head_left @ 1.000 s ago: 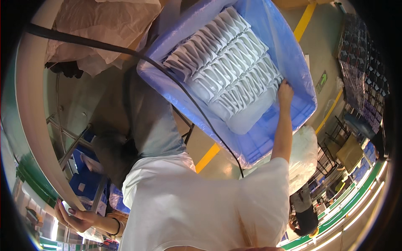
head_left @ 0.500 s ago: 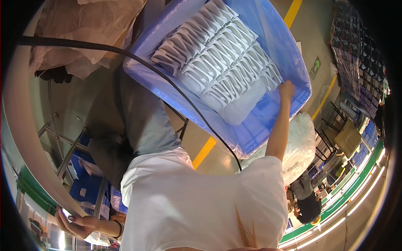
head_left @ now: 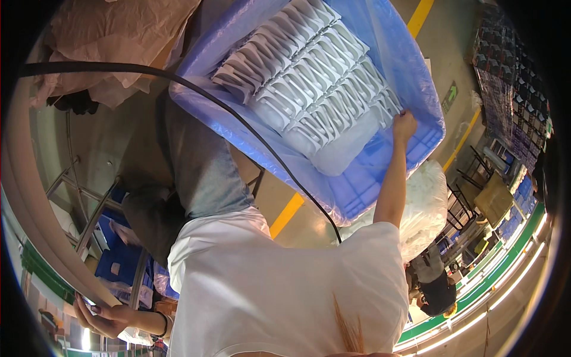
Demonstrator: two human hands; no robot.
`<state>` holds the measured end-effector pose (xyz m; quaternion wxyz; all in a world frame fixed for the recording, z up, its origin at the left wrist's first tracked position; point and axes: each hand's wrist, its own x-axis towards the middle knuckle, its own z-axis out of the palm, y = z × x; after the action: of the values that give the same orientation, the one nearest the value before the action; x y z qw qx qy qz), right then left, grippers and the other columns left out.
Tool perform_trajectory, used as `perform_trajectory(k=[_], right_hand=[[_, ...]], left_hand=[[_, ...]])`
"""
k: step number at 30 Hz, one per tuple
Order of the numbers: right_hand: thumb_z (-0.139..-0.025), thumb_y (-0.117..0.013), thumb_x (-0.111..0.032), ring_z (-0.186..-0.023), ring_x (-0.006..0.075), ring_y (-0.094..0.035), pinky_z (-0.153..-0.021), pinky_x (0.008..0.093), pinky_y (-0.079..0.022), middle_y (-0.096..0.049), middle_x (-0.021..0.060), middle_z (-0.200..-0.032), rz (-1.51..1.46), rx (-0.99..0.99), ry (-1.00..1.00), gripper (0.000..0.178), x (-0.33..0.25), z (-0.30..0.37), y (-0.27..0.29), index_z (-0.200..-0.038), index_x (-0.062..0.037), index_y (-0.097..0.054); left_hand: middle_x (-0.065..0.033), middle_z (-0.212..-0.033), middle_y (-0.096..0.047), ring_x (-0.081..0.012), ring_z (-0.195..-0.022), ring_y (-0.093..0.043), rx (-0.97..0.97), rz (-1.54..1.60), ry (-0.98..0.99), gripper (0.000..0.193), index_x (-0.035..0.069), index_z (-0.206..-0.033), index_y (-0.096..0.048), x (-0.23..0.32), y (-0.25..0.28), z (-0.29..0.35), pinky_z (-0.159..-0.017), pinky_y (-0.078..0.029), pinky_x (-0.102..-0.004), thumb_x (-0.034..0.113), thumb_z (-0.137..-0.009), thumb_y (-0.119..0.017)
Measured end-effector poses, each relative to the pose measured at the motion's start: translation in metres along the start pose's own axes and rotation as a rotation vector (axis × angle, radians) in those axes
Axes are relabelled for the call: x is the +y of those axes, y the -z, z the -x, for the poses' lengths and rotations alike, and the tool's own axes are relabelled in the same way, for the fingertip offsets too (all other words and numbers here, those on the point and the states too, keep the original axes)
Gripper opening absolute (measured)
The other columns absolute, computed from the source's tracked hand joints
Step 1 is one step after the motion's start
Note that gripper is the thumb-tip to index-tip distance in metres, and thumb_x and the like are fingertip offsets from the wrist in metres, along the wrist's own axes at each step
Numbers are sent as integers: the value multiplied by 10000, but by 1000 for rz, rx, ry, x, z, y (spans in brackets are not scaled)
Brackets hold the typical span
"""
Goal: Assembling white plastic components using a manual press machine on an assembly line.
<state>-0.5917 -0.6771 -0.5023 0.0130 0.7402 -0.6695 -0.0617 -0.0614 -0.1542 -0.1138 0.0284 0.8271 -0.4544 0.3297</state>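
My right hand (head_left: 405, 124) reaches into a blue plastic bin (head_left: 360, 196) lined with a clear bag. Its fingers are closed at the right end of the nearest row of white curved parts (head_left: 342, 110), seemingly pinching the last part there. Thin, identical parts stand on edge, packed in several slanting rows. A translucent white sheet (head_left: 342, 152) sticks out under the near row. Down at the lower left, my left hand (head_left: 107, 319) rests at the edge of a pale work surface (head_left: 41, 238), fingers bent and apart, with nothing visible in it.
A black cable (head_left: 238, 113) crosses in front of the bin. Crumpled brownish plastic sheeting (head_left: 119, 35) lies at upper left. A full white bag (head_left: 425, 208) sits right of the bin. Wrapped stacked goods (head_left: 505, 77) stand at far right, and another person (head_left: 437, 291) is farther off.
My right hand has moved slightly up and left, against the end of the row. My left hand has shifted a little left along with the whole view.
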Motion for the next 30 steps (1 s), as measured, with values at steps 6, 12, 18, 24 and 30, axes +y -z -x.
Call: perform_trajectory(k=[6, 12, 18, 24, 30], right_hand=[[-782, -653, -138, -788, 387, -693, -710, 493, -551, -699, 203, -813, 181, 26, 71, 102, 22, 1, -5, -844, -62, -680], [-788, -641, -121, -802, 374, -705, -710, 496, -569, -710, 191, -850, 399, -194, 466, 102, 12, -43, 2, -855, -65, -692], [-789, -635, -116, -805, 371, -710, -726, 504, -569, -711, 197, -839, 477, -366, 768, 131, 4, -61, -13, -875, -36, -694], [-783, -649, -93, -831, 378, -709, -760, 494, -573, -709, 216, -860, 396, -329, 587, 110, -8, -42, 12, -872, -42, -691], [-780, -680, -123, -819, 397, -708, -765, 501, -574, -711, 227, -890, 381, -333, 477, 173, 5, -50, -3, -926, -34, -702]], left_hand=[[-228, -1055, -690, -323, -979, -674, -4, 42, -1, 334, -116, -1093, -687, -1, -13, -7, -853, -540, -410, 72, -961, -445], [-225, -1050, -691, -319, -977, -676, 5, 13, 2, 321, -122, -1083, -687, -1, -7, 1, -864, -543, -411, 70, -965, -458], [-218, -1058, -693, -306, -977, -679, 11, -19, -10, 306, -113, -1058, -698, 0, 5, 2, -889, -545, -413, 93, -976, -487], [-202, -1039, -703, -297, -970, -681, 37, -39, -3, 349, -97, -1037, -714, -3, -1, 2, -892, -536, -413, 172, -986, -498], [-201, -1037, -703, -292, -965, -684, 39, -8, 4, 326, -97, -1048, -712, -5, -4, 4, -885, -543, -403, 139, -977, -499]])
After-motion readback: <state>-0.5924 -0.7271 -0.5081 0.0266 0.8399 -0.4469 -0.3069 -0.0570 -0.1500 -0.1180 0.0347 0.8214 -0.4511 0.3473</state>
